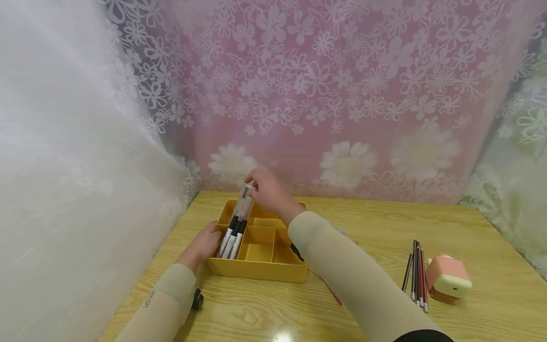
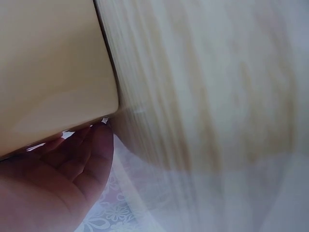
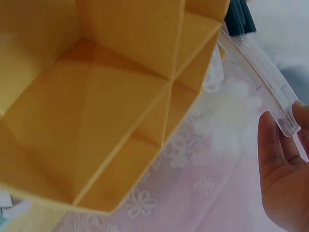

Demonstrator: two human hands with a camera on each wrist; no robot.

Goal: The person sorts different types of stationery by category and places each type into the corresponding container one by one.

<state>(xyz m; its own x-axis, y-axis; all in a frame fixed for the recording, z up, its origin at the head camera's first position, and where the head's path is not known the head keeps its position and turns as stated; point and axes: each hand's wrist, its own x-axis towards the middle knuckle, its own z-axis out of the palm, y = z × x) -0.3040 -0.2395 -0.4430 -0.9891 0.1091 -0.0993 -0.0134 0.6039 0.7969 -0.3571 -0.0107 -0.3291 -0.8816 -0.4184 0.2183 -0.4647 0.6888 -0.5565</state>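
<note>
A yellow divided organizer box [image 1: 258, 271] stands on the wooden table. Several slim white pens with black bands and long clear ends [image 1: 232, 240] lean in its front left compartment, tops tilted toward the back. My right hand [image 1: 273, 194] reaches over the box and pinches a clear plastic end [image 3: 273, 82] between thumb and fingers, above the rim. Against the box's left outer wall, my left hand [image 1: 207, 241] rests its extended fingers [image 2: 99, 150]; its thumb is hidden. Other compartments [image 1: 258, 237] in the middle and right show bare yellow floors.
To the right lie several dark and red pencils [image 1: 419, 273] beside a pink and cream boxy object [image 1: 448, 276] with a small hole. A thin pink stick [image 1: 331, 289] lies near the box, partly behind my right sleeve. Floral curtains [image 1: 342, 95] hang at the back and sides.
</note>
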